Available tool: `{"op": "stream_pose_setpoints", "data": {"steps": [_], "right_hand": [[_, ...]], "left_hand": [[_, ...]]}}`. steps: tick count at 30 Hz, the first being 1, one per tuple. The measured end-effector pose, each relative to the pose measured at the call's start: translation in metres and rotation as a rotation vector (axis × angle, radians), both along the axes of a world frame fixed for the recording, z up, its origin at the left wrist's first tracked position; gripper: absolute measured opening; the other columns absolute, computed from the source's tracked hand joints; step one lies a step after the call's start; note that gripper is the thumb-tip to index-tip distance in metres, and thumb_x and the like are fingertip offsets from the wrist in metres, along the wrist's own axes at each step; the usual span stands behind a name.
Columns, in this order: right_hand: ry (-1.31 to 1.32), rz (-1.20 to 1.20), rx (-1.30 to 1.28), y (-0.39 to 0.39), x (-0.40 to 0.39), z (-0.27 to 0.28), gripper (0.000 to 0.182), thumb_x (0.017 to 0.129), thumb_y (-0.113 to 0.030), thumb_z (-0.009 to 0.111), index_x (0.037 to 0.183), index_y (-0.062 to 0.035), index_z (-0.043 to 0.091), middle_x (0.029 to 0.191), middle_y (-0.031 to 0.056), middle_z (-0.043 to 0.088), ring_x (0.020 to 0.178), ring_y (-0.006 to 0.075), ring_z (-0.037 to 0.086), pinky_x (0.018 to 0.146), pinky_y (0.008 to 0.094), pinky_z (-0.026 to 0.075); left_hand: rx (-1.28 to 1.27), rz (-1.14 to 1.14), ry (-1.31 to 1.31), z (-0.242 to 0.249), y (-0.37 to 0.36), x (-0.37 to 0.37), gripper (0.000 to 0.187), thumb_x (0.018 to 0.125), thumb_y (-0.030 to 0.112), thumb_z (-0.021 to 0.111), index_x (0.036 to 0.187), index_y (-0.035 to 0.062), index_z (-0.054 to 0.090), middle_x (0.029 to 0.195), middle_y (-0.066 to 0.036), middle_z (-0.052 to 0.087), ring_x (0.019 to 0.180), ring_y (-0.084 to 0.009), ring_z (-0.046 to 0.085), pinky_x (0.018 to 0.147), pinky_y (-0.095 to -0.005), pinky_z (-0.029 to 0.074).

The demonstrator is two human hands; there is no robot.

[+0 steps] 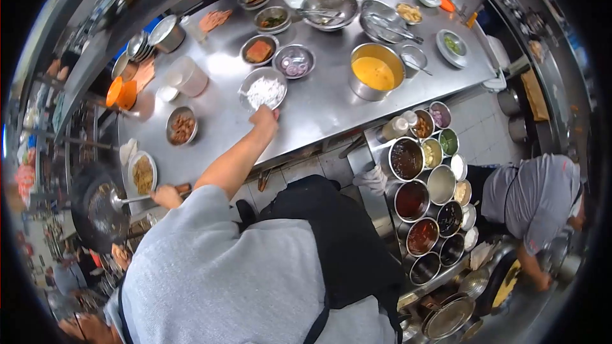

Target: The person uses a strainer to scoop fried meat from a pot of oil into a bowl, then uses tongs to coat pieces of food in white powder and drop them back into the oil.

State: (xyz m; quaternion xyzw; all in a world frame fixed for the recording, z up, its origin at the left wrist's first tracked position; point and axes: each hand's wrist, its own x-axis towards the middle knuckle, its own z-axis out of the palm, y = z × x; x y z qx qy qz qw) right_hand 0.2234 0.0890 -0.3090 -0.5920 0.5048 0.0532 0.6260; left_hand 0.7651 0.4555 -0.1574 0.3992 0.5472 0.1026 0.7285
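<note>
My left hand [264, 117] reaches across the steel worktable [312, 111]. Its fingers are closed at the near rim of a metal bowl [245, 99] that holds white powder [266, 92]; the fingertips are partly hidden. Behind this bowl stand a bowl of sliced red onion [294, 62] and a bowl with an orange-brown block [259, 51]. A bowl of brown chunks [182, 125] sits to the left, near a clear plastic jug [187, 77]. My right hand does not show.
At left, a co-worker's hand [167, 197] holds a ladle [131, 199] over a wok [100, 207], beside a filled plate [143, 173]. A pot of yellow liquid [375, 72] stands centre right. Sauce containers [411, 200] line the right side, near another person [535, 194].
</note>
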Motion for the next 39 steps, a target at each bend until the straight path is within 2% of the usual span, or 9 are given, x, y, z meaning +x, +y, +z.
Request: {"op": "stream_pose_setpoints", "data": {"steps": [4,9,10,13,15,21,26,32,39], "right_hand": [[-0.025,-0.052,-0.074,0.005,0.027,0.022,0.019,0.087,-0.020,0.065,0.096,-0.0038,0.065,0.068,0.0052,0.062,0.054,0.0128,0.054,0.049,0.0276,0.043],[-0.103,-0.315,-0.133,0.052,0.029,0.001,0.016,0.089,-0.020,0.062,0.093,-0.0043,0.064,0.066,0.0032,0.057,0.049,0.0134,0.051,0.042,0.0280,0.041],[-0.037,-0.411,0.088,0.061,0.028,0.027,0.014,0.088,-0.017,0.060,0.090,-0.0034,0.063,0.068,0.0051,0.060,0.051,0.0142,0.054,0.043,0.0289,0.042],[0.279,-0.409,-0.178,0.107,-0.016,-0.006,0.021,0.080,-0.020,0.060,0.090,-0.0035,0.066,0.080,0.0132,0.067,0.067,0.0266,0.065,0.059,0.0384,0.051],[0.530,-0.463,-0.232,0.150,-0.045,-0.031,0.024,0.076,-0.022,0.059,0.091,-0.0055,0.069,0.090,0.0153,0.069,0.081,0.0336,0.067,0.073,0.0416,0.053],[0.593,-0.530,0.127,0.236,-0.121,-0.026,0.027,0.078,-0.020,0.053,0.087,-0.0006,0.070,0.093,0.0219,0.068,0.089,0.0320,0.067,0.079,0.0442,0.053],[0.786,-0.533,0.004,0.325,-0.167,-0.028,0.043,0.083,-0.027,0.047,0.108,0.0003,0.067,0.127,0.0231,0.056,0.124,0.0372,0.047,0.098,0.0449,0.042],[0.980,-1.066,0.110,0.381,-0.216,0.014,0.068,0.085,-0.022,0.047,0.146,-0.0012,0.024,0.154,0.0180,0.021,0.142,0.0369,0.018,0.108,0.0471,0.033],[0.924,-0.919,0.090,0.414,-0.291,-0.009,0.052,0.088,-0.020,0.045,0.137,-0.0012,0.043,0.149,0.0169,0.034,0.139,0.0342,0.029,0.108,0.0475,0.030]], "left_hand": [[-0.066,-0.370,-0.047,-0.066,0.045,-0.006,0.036,0.085,-0.004,0.044,0.119,0.0018,0.052,0.109,-0.016,0.059,0.092,-0.0317,0.062,0.070,-0.0429,0.061],[-0.206,-1.125,0.031,0.018,0.029,-0.057,0.039,0.089,-0.002,0.038,0.124,0.0021,0.054,0.126,-0.014,0.058,0.113,-0.0253,0.059,0.087,-0.0356,0.054],[-0.217,-1.214,0.039,0.043,0.005,-0.073,0.033,0.090,0.004,0.042,0.120,0.0024,0.056,0.122,-0.014,0.060,0.105,-0.0234,0.062,0.081,-0.0344,0.055],[-0.080,-1.675,0.347,0.057,-0.039,-0.071,0.010,0.081,0.001,0.048,0.089,0.0019,0.052,0.087,-0.009,0.058,0.074,-0.0214,0.059,0.069,-0.0307,0.053],[0.235,-2.299,-0.124,0.038,-0.071,-0.062,0.023,0.079,0.000,0.049,0.101,0.0039,0.048,0.090,-0.010,0.058,0.068,-0.0214,0.057,0.061,-0.0291,0.052],[-0.024,-2.509,-0.139,0.179,-0.245,-0.214,0.046,0.075,-0.002,0.046,0.121,0.0022,0.042,0.093,-0.009,0.059,0.056,-0.0168,0.055,0.045,-0.0237,0.046],[-0.243,-2.754,-0.265,0.176,-0.288,-0.340,0.048,0.076,-0.003,0.050,0.123,0.0016,0.043,0.099,-0.011,0.059,0.064,-0.0177,0.057,0.049,-0.0255,0.046],[-0.308,-3.085,-0.146,0.195,-0.288,-0.475,0.046,0.075,-0.004,0.050,0.120,0.0018,0.045,0.099,-0.011,0.062,0.061,-0.0167,0.058,0.046,-0.0247,0.045],[-0.004,-3.292,-0.137,0.216,-0.270,-0.554,0.050,0.075,-0.002,0.051,0.124,0.0063,0.046,0.098,-0.007,0.062,0.064,-0.0133,0.056,0.049,-0.0246,0.044]]}}
